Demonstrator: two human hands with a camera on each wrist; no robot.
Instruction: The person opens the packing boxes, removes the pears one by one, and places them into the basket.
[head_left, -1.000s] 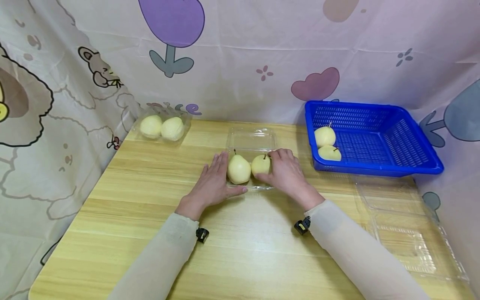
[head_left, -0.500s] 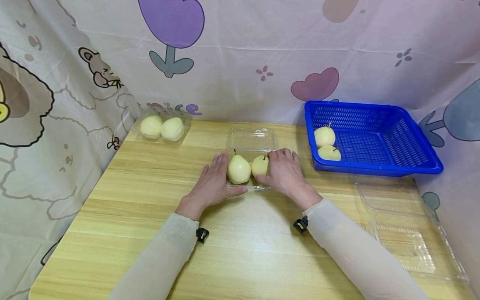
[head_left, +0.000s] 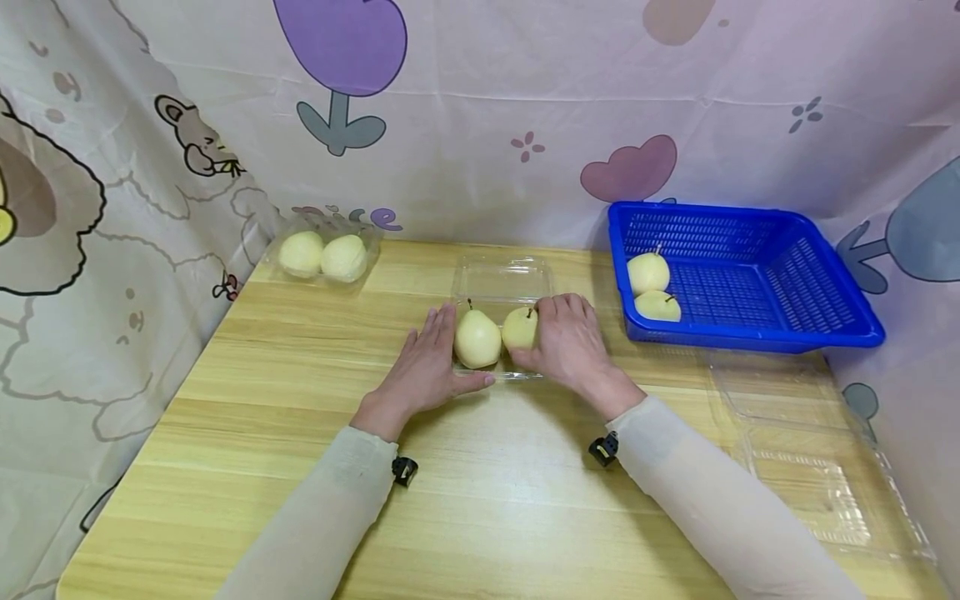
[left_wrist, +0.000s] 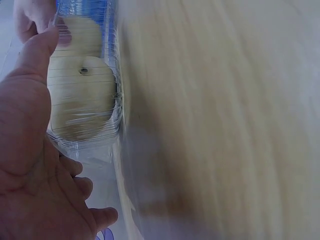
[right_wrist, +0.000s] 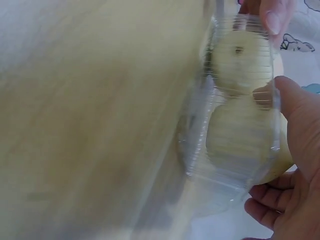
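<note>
Two pale yellow pears stand side by side in a clear plastic clamshell box (head_left: 501, 279), whose lid is folded back. My left hand (head_left: 421, 367) rests against the box's left side, fingers straight and thumb along the front edge, beside the left pear (head_left: 477, 340). With fingers and thumb, my right hand (head_left: 573, 346) grips the right pear (head_left: 519, 329) and covers its right side. Both pears (left_wrist: 80, 102) show through the ribbed box wall in the left wrist view. In the right wrist view the thumb reaches over the box rim onto the nearer pear (right_wrist: 237, 137).
A blue basket (head_left: 757, 337) at the back right holds two pears (head_left: 649, 273). Another clear box (head_left: 372, 243) with two pears stands at the back left. Open clear boxes (head_left: 813, 479) lie at the right edge of the wooden table (head_left: 480, 508). Printed cloth hangs behind.
My right hand has shifted very slightly on the right pear, its fingers curling a little more. The left hand, the box and the pears stay in place.
</note>
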